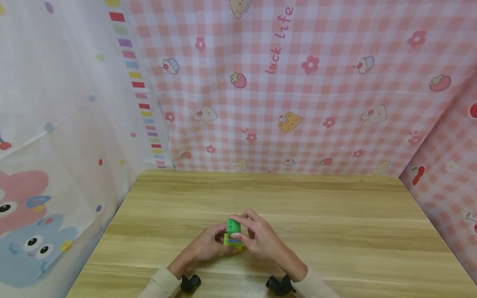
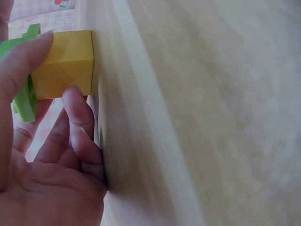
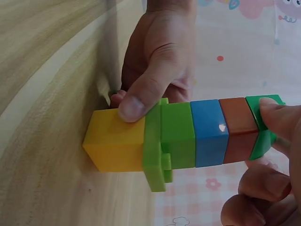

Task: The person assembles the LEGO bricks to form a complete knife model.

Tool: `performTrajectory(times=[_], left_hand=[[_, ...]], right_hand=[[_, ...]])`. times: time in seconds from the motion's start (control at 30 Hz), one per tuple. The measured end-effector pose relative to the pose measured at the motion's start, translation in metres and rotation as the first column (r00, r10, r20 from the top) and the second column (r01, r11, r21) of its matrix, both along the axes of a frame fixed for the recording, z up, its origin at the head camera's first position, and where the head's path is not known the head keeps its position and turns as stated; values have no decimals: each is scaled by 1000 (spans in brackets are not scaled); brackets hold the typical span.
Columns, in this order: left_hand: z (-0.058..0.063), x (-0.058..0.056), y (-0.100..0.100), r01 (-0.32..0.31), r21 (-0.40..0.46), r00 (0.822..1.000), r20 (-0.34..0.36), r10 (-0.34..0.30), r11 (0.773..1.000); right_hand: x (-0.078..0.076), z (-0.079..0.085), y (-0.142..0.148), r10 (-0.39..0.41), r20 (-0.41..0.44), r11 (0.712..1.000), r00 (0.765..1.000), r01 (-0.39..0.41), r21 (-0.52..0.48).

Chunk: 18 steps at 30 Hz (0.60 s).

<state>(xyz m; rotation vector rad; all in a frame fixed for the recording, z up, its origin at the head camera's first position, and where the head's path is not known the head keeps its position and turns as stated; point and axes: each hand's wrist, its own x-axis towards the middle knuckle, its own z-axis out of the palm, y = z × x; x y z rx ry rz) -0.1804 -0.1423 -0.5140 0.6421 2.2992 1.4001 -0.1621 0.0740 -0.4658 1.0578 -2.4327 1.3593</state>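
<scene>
Left hand [image 1: 208,247] pinching yellow base block [image 3: 115,143] of block tower [image 3: 183,134] standing mid-table [image 1: 335,231]; right hand [image 1: 261,238] pinching green top block [image 3: 263,127]; pink gingham curtain [image 1: 316,91] behind.

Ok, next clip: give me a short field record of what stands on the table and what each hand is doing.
surface: wooden table
object: block tower standing on the table
order from base up: yellow, light green, green, blue, brown, green
left hand: thumb and fingers hold the yellow block at the base
right hand: fingers pinch the top green block
backdrop: pink checked cloth
</scene>
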Motion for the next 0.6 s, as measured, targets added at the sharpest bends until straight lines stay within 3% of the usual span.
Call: performTrajectory(times=[0.37, 0.6], left_hand=[[-3, 1, -1, -8, 0, 1000, 1, 8, 1000], [-2, 1, -1, -14, 21, 1000, 24, 14, 1000]], right_hand=[[2, -4, 0, -15, 9, 1000, 1000, 15, 25], [5, -5, -1, -61, -84, 996, 995, 66, 58]])
